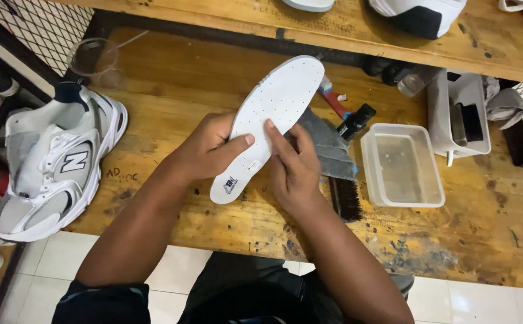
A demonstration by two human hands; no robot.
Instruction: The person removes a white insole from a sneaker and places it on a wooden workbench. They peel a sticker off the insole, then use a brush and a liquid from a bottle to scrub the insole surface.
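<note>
Both hands hold the work: our left hand (210, 147) grips the white perforated insole (270, 123) along its left edge, thumb pressed across its face, while our right hand (294, 165) closes on the right edge, forefinger laid on the surface. We hold the insole raised above the middle of the worn wooden workbench (171, 78), heel end near us, toe end pointing far and to the right. Its visible face looks clean and white; whether it is wet or dry we cannot tell. Beneath and just right of the right hand lie a grey cloth (330, 147) and a dark-bristled brush (345, 198), neither in hand. Further right stands a clear plastic tub (402, 165), apparently holding a little liquid, and beyond it a white container (456, 114) with dark tools. At the left edge of the bench rests a white and grey sneaker (54, 168), apart from the insole. We judge the insole already taken out of a shoe and now under inspection or handling; returning it to a shoe is not yet done.
</note>
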